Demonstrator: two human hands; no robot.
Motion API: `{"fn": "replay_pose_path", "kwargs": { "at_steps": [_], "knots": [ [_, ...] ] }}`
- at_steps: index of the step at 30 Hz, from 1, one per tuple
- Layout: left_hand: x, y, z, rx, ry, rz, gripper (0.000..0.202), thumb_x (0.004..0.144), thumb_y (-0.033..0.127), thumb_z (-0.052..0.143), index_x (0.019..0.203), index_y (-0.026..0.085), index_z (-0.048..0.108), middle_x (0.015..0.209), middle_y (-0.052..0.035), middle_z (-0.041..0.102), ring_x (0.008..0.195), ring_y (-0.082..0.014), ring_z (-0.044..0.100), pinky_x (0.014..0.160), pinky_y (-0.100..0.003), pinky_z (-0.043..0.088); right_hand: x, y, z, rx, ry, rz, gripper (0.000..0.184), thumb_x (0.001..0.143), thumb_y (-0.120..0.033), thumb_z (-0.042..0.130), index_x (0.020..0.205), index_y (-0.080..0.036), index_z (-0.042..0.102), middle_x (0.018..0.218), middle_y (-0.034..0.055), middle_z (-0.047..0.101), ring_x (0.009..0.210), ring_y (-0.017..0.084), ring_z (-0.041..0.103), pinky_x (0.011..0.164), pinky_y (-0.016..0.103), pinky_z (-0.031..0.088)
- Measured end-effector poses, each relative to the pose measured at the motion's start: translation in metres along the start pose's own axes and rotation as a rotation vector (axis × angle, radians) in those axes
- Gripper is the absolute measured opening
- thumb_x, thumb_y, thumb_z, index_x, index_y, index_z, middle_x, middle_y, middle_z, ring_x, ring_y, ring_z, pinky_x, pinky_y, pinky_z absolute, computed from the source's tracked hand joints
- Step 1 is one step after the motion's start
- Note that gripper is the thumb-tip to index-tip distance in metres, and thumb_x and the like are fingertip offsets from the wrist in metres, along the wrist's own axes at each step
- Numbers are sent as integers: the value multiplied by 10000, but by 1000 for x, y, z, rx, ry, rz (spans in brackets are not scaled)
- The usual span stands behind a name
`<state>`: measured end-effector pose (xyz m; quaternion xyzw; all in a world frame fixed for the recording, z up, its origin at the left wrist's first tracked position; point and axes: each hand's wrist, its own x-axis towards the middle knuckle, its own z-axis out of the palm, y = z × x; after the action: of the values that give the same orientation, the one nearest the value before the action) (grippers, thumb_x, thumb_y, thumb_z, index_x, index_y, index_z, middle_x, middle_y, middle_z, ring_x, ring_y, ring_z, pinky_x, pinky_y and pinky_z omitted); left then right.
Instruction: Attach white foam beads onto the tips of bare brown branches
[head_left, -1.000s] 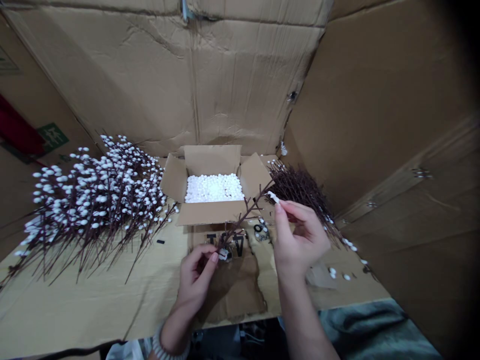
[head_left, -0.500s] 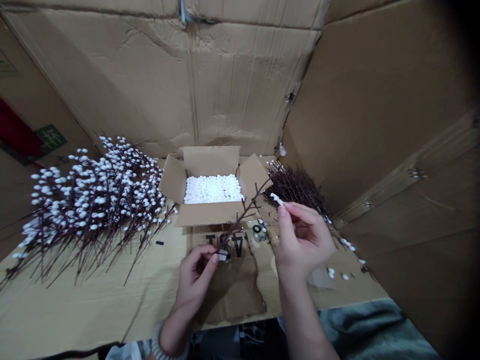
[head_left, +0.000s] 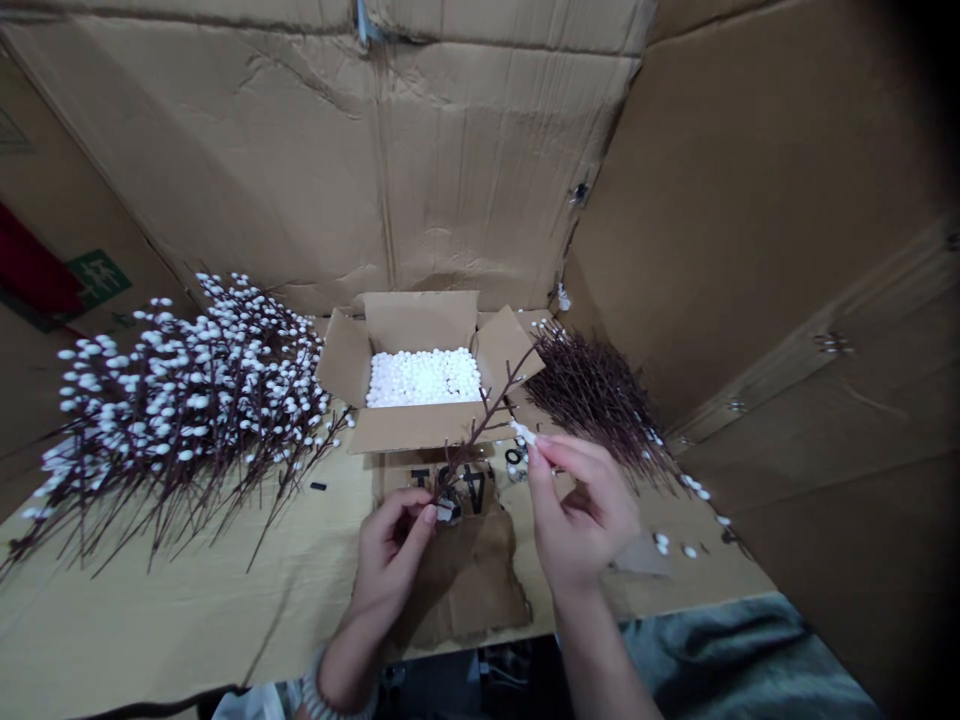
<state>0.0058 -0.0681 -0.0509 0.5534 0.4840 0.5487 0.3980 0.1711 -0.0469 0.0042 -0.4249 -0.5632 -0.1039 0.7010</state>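
Note:
My left hand [head_left: 394, 545] pinches the lower end of a bare brown artificial twig [head_left: 480, 428], which slants up to the right in front of the box. Between thumb and fingertips of my right hand [head_left: 581, 510] is a small white piece [head_left: 523, 432], narrow and slightly twisted; its exact kind is too small to make out. The piece is just right of the twig's side shoots, and I cannot tell whether they touch. Behind the twig, an open cardboard box [head_left: 409, 428] holds many small white foam balls [head_left: 425, 377].
Twigs tipped with white berries [head_left: 187, 390] lie piled at the left. A bundle of bare brown twigs [head_left: 600, 395] lies at the right. Tall cardboard walls [head_left: 480, 170] enclose the back and right. Loose white balls [head_left: 690, 551] lie near the right edge, and a small black piece [head_left: 319, 486] at left.
My right hand has moved left and slightly down, bringing the white piece close to the twig. My left hand still holds the twig in nearly the same place.

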Motion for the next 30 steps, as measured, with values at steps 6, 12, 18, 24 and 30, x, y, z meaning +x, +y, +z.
{"fn": "replay_pose_path", "kwargs": {
  "at_steps": [6,12,18,24,30],
  "knots": [
    [0,1,0,-16,-7,16,149,800,317,629,817,170,649,595,8,596,552,-139,553,524,-228,444,1,4,-2,-116,-54,-74,222,723,-39,674,864,-210,680,787,25,711,723,174,670,649,318,553],
    [1,-1,0,2,-9,40,112,821,278,607,834,174,647,600,11,602,558,-134,560,529,-218,445,-1,3,-4,-131,-1,-85,238,709,-37,685,861,-219,679,782,14,715,698,169,673,613,301,544],
    [1,2,0,3,-1,21,136,805,301,621,818,169,649,585,12,594,543,-137,554,517,-223,441,-1,1,-5,-130,-77,-112,281,699,-7,681,888,-215,674,797,22,716,711,172,673,612,299,546],
    [0,4,0,15,-7,14,157,794,323,636,806,168,657,581,11,595,539,-141,552,515,-228,438,0,6,-2,-92,87,-35,226,714,-32,676,855,-208,677,778,16,687,705,163,654,592,288,542],
    [1,2,0,22,-7,22,155,812,319,617,813,171,663,605,3,604,561,-140,549,528,-226,437,3,-4,0,139,102,-51,269,748,-5,620,933,-200,644,840,19,668,797,188,699,769,414,586]
  ]
}}
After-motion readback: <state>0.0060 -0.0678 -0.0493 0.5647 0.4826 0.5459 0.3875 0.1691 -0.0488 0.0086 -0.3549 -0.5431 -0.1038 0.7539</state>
